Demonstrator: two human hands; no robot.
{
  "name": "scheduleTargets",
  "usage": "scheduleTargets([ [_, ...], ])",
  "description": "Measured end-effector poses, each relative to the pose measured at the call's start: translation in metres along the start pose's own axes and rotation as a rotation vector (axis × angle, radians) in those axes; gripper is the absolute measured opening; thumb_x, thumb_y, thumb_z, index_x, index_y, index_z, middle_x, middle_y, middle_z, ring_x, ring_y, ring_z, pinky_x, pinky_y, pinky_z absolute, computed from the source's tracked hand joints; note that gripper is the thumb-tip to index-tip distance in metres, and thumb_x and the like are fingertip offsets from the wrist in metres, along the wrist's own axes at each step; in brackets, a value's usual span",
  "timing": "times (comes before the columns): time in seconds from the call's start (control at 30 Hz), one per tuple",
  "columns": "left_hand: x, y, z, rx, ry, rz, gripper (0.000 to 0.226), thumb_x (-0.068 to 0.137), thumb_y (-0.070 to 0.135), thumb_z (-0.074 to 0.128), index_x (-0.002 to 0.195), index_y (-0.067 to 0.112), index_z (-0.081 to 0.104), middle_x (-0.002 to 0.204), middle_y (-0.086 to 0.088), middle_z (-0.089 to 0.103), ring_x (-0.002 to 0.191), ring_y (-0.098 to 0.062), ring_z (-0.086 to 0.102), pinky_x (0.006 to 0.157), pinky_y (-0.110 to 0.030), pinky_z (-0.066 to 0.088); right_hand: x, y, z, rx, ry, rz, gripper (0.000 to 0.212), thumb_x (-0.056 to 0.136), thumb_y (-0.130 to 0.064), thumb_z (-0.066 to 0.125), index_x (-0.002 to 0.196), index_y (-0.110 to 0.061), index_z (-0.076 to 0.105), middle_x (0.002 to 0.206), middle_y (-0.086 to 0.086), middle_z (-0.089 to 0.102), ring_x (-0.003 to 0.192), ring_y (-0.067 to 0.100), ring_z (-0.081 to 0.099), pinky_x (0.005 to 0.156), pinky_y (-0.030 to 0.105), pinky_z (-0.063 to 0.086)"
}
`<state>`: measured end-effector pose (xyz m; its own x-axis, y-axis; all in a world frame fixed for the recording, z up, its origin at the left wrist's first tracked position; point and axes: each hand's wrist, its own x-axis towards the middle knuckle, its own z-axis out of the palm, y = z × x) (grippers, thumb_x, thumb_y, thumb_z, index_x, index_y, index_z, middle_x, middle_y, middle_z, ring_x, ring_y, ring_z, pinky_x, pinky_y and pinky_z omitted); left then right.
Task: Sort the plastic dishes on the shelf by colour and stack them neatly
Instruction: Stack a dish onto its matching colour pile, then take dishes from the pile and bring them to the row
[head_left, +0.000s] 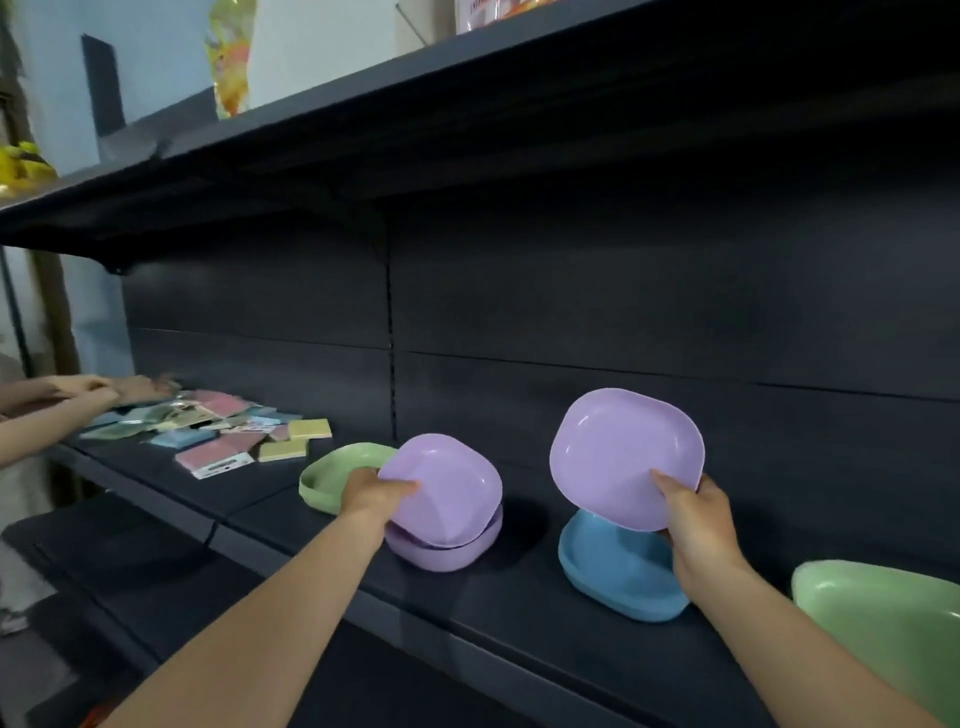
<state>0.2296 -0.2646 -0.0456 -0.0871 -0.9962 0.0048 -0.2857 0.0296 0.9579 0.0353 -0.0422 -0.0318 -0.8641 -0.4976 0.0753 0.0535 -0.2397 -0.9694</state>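
My left hand (373, 493) grips the left edge of a tilted purple dish (447, 491), which leans on another purple dish (441, 551) lying on the dark shelf (519, 618). A green dish (337, 473) sits just behind my left hand. My right hand (698, 525) holds a second purple dish (626, 457) up in the air by its lower right rim, thumb on its inner face. Below it a blue dish (618, 577) rests on the shelf. Another green dish (893, 618) lies at the far right, partly cut off by the frame edge.
Coloured packets (228, 431) in pink, blue and yellow are strewn on the shelf at the left, where another person's hands (104, 389) reach in. An upper shelf (467, 119) overhangs the dishes. A lower shelf (130, 561) sits below left.
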Motion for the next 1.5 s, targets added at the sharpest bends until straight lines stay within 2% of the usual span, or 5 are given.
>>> scheduleTargets([
  [0.33, 0.041, -0.021, 0.002, 0.497, -0.254, 0.24, 0.027, 0.078, 0.029, 0.068, 0.098, 0.011, 0.061, 0.101, -0.007, 0.066, 0.097, -0.027, 0.061, 0.078, -0.033, 0.048, -0.023, 0.021, 0.043, -0.077, 0.172, -0.027, 0.029, 0.093, -0.011, 0.053, 0.121, -0.017, 0.054, 0.112, 0.004, 0.061, 0.103, 0.025, 0.056, 0.089, 0.036, 0.045],
  [0.53, 0.04, -0.036, 0.004, 0.227, -0.396, 0.168, 0.059, 0.073, 0.014, 0.075, 0.121, 0.005, 0.042, 0.117, -0.009, 0.054, 0.101, -0.027, 0.055, 0.076, -0.029, 0.041, -0.045, 0.039, 0.065, -0.119, 0.255, -0.007, 0.032, 0.094, -0.013, 0.052, 0.126, -0.014, 0.052, 0.11, 0.002, 0.058, 0.101, 0.024, 0.052, 0.087, 0.034, 0.041],
  [0.9, 0.038, -0.062, -0.007, -0.178, -0.545, 0.181, 0.041, 0.089, 0.042, 0.058, 0.12, 0.016, 0.054, 0.119, 0.002, 0.057, 0.107, -0.014, 0.052, 0.088, -0.025, 0.035, -0.048, 0.066, 0.13, -0.267, 0.29, 0.027, 0.013, 0.089, -0.003, 0.05, 0.102, -0.008, 0.051, 0.102, 0.013, 0.058, 0.087, 0.027, 0.051, 0.073, 0.032, 0.039],
  [1.17, 0.046, -0.065, -0.006, -0.25, -0.575, 0.188, 0.03, 0.092, 0.029, 0.057, 0.118, 0.014, 0.059, 0.118, 0.004, 0.061, 0.106, -0.014, 0.054, 0.088, -0.025, 0.036, -0.043, 0.1, 0.178, -0.624, 0.19, 0.131, 0.069, 0.082, -0.001, 0.053, 0.144, -0.017, 0.028, 0.141, 0.011, 0.03, 0.126, 0.03, 0.036, 0.099, 0.036, 0.04],
  [1.5, 0.049, -0.063, -0.007, -0.183, -0.637, 0.22, 0.036, 0.079, -0.007, 0.055, 0.1, 0.022, 0.062, 0.096, 0.007, 0.066, 0.096, -0.018, 0.059, 0.076, -0.018, 0.044, -0.04, 0.1, 0.167, -0.469, 0.017, 0.11, 0.083, 0.079, 0.008, 0.056, 0.148, -0.024, 0.024, 0.132, 0.001, 0.046, 0.112, 0.019, 0.046, 0.083, 0.025, 0.038],
])
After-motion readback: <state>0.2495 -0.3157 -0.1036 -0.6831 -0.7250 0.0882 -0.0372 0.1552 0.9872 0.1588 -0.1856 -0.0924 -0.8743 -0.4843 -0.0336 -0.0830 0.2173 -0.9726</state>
